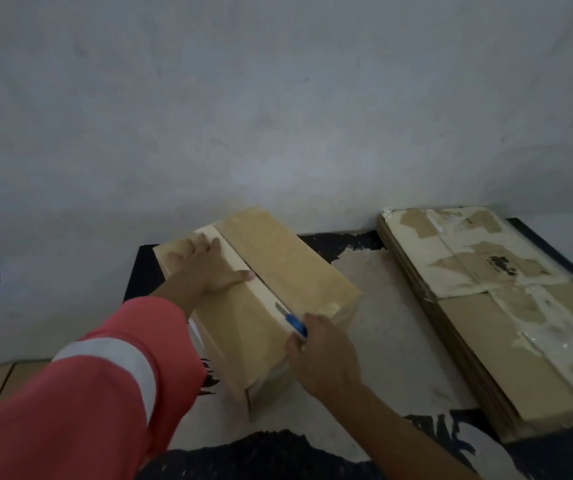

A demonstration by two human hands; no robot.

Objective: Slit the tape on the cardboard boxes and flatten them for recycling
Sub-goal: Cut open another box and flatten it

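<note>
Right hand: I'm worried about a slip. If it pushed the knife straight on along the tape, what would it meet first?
Probably the thumb of the left hand, lying on the box beside the tape ahead of the knife; clearance unclear.

I saw a dark table, its top worn to pale patches, carrying a taped cardboard box on the left and a stack of flattened boxes lying apart on the right.
</note>
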